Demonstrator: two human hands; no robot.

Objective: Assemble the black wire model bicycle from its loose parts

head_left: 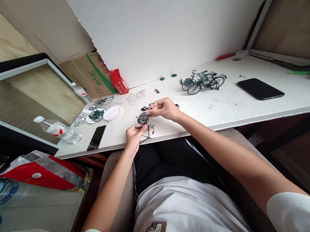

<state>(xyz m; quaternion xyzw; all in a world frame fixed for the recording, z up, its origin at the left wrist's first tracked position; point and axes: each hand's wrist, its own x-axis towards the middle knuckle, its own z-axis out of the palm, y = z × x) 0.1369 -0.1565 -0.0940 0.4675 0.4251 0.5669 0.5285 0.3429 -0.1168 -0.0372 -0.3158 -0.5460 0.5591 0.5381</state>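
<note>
My left hand [135,134] is closed on the dark frame of a model bicycle [149,131], held just over the table's front edge. A small spoked wheel [143,118] sits at the top of that model, between my two hands. With fingers pinched, my right hand [164,108] grips the wheel's right side. Whether the wheel is joined to the frame I cannot tell. Small dark parts [144,109] lie on the table behind the wheel, partly covered by my right hand.
Finished model bicycles [202,81] stand at the back right, near a black phone [260,88]. To the left are another phone [96,138], white plates [113,112], green wheels [96,116], a plastic bottle [59,130] and a red box [119,83]. A white board [162,30] stands behind.
</note>
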